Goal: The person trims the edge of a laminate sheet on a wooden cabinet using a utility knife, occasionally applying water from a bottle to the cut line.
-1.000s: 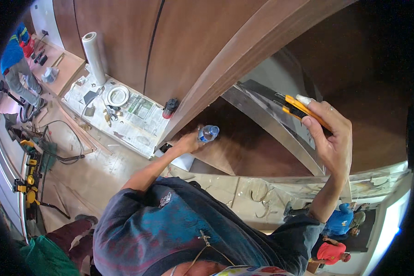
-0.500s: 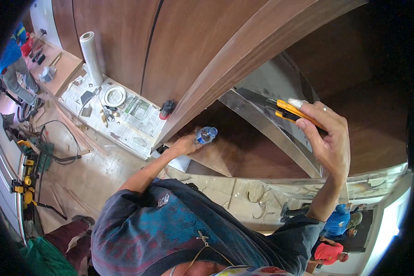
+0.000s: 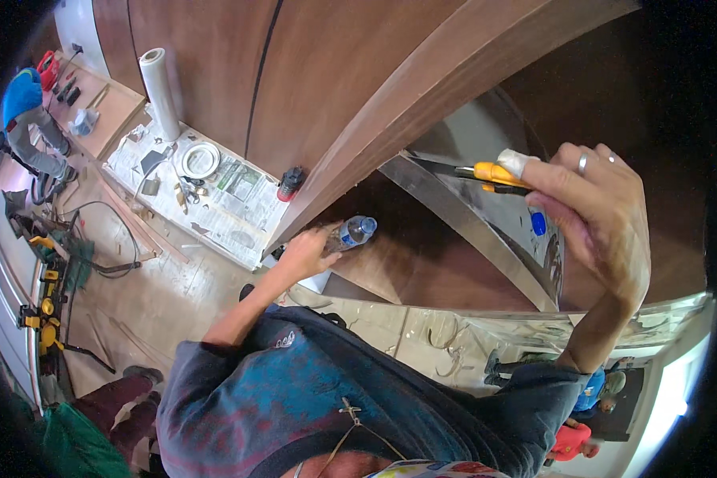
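Observation:
My right hand (image 3: 601,211) is closed around a yellow and black utility knife (image 3: 498,174). White tape wraps one fingertip, pressed along the knife's body. The knife's dark front end points left, over a grey panel (image 3: 474,131) beside a metal-coloured curved strip (image 3: 462,219). A small blue cap-like piece (image 3: 538,223) shows just below the knife hand. On the left, my left hand (image 3: 303,256) has its thumb and fingers spread at the lower sides of a clear plastic bottle (image 3: 352,233) with a blue label. The bottle is near a dark brown recess.
Newspaper (image 3: 239,211) covers a ledge holding a plastic-film roll (image 3: 159,92), a white tape roll (image 3: 201,161), small tools and a red-and-black object (image 3: 291,183). A curved wooden edge (image 3: 374,131) runs between my hands. Other people work nearby; cables and wood strips lie on the floor (image 3: 167,295).
My left hand has drawn back left from the bottle, its fingers spreading. My right hand has moved right and turned, the knife now lying flatter; the blue piece has come into sight.

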Demonstrator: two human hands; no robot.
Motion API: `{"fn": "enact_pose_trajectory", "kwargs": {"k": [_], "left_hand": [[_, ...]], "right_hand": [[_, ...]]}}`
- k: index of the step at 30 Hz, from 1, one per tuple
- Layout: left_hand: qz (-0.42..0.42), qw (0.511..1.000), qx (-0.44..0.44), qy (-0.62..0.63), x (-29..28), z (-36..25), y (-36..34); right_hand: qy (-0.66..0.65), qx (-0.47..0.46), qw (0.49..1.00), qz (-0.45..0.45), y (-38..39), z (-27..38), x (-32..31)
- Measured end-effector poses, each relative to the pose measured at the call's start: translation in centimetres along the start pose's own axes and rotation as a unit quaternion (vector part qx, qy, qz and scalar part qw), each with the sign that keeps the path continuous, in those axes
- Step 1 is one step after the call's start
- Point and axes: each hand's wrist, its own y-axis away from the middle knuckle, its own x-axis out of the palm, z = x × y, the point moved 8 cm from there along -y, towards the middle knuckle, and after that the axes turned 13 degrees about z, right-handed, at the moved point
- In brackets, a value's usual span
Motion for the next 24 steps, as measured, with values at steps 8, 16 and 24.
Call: {"fn": "enact_pose_trajectory", "kwargs": {"k": [8,16,24], "left_hand": [[-0.296,0.92,0.254,-0.039,-15.4,-16.7,5.6],[-0.354,0.879,0.241,-0.208,-20.1,-22.8,3.7],[-0.338,0.892,0.214,-0.213,-20.7,-24.1,2.7]], "right_hand": [[0.022,-0.004,0.999,-0.05,0.9,1.4,0.0],[0.026,-0.021,0.996,-0.088,0.9,2.0,0.2],[0.044,0.004,0.996,-0.072,1.0,2.0,0.3]]}}
